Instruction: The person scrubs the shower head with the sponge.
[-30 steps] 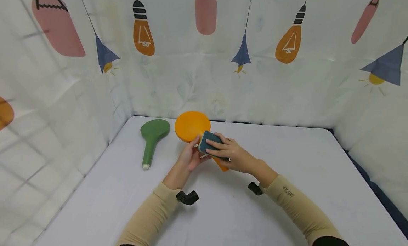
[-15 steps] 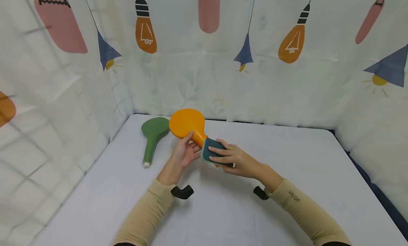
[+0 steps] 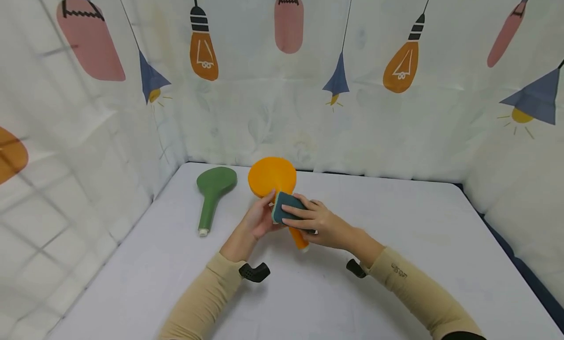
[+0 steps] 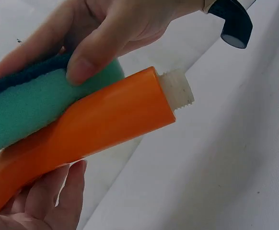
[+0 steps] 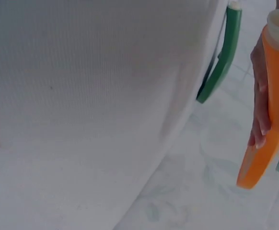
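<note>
An orange shower head (image 3: pixel 270 176) is held raised above the table, its round head pointing away and its handle slanting back. My left hand (image 3: pixel 259 219) holds it around the neck; in the left wrist view those fingers (image 4: pixel 68 196) curl under the handle. My right hand (image 3: pixel 329 226) grips a sponge (image 3: pixel 288 209), dark blue on top and teal below. The teal side lies against the handle in the left wrist view, where the pale threaded end (image 4: pixel 177 89) shows. The head's spray face is hidden.
A green shower head (image 3: pixel 215 182) lies on the white table (image 3: pixel 335 301) left of my hands, its pale threaded end towards me. Behind the table hangs a white patterned cloth (image 3: pixel 264 105), and another cloth borders the left side.
The sponge slid down the handle towards the threaded end, then back up nearer the neck. The orange shower head moved left, then right, and its handle end shows more now.
</note>
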`<state>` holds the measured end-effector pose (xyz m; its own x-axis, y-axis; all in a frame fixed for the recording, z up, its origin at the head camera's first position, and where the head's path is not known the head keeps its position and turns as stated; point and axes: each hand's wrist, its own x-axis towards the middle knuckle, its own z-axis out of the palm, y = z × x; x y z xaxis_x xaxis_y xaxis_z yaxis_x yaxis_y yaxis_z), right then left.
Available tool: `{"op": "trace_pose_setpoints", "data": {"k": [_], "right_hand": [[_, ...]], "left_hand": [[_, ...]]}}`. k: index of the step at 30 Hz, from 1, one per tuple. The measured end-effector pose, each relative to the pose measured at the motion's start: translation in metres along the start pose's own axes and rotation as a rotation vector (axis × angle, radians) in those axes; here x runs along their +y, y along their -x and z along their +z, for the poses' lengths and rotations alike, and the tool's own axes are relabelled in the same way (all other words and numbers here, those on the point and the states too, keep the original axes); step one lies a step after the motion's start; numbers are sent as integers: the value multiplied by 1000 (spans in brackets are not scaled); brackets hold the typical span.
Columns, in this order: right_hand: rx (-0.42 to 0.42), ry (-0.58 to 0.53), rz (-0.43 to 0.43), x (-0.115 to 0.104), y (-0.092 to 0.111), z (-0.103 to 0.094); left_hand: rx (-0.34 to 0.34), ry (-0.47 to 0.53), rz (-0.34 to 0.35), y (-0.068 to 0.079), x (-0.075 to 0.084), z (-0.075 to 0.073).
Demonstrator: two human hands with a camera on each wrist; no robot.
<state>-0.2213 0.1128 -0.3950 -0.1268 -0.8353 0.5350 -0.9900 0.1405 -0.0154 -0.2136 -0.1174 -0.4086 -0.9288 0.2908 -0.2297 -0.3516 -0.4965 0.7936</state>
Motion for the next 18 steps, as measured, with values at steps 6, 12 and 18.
{"op": "trace_pose_setpoints", "data": {"k": [6, 12, 18], "right_hand": [[-60, 22, -124, -15, 5, 5], [-81, 56, -113, -17, 13, 0], [-47, 59, -64, -9, 20, -2]], "left_hand": [[-1, 43, -7, -1, 0, -1], [-16, -27, 50, -3, 5, -3], [1, -129, 52, -4, 1, -5]]}}
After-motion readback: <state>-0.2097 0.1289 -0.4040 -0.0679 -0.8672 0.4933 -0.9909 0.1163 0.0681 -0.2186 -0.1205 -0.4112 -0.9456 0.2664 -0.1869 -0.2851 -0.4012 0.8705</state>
